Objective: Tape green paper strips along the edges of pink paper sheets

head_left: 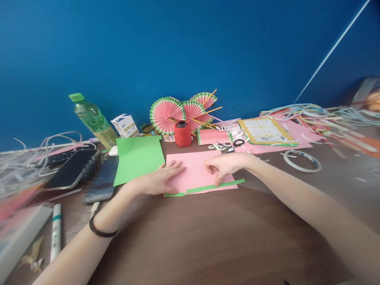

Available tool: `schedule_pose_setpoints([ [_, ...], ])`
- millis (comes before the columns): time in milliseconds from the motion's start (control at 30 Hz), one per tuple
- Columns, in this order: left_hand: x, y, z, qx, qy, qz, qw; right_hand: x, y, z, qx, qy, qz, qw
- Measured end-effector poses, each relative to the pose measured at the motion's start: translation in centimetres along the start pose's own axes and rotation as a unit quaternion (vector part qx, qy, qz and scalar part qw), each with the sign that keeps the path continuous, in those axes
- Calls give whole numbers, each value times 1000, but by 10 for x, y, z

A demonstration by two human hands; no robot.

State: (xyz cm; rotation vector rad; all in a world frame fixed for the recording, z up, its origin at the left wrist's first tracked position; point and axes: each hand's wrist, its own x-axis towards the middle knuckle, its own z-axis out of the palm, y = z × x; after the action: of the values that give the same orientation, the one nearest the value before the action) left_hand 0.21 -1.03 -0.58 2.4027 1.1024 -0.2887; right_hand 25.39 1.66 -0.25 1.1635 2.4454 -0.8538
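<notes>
At left, a green-capped bottle point(94, 118) leans behind a green sheet point(139, 158). At centre, the left hand point(156, 180) lies flat, fingers spread wide, on pink paper point(194, 172). Right of it, below centre, a long green strip point(206, 188) runs sideways, tilting slightly up to the right, along the paper's lower edge and past its right side. The right hand point(228, 163) is nearer, fingers curled, one digit touching the strip; whether it pinches it, I cannot tell. Beneath is a brown table point(190, 237); behind, a blue wall point(190, 47).
</notes>
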Motion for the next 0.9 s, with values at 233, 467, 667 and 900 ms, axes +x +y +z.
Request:
schedule_pose_setpoints([
  [233, 2, -6, -3, 23, -15, -20, 999, 6, 12, 0, -2, 61, -43, 997],
  [467, 4, -12, -1, 29, 2, -26, 999, 6, 19, 0, -8, 127, -39, 991],
  [667, 6, -20, 1, 28, 20, -33, 999, 2, 15, -2, -9, 132, -22, 991],
  [900, 5, -14, 1, 52, 15, -38, 998, 1, 14, -2, -27, 109, -21, 993],
])
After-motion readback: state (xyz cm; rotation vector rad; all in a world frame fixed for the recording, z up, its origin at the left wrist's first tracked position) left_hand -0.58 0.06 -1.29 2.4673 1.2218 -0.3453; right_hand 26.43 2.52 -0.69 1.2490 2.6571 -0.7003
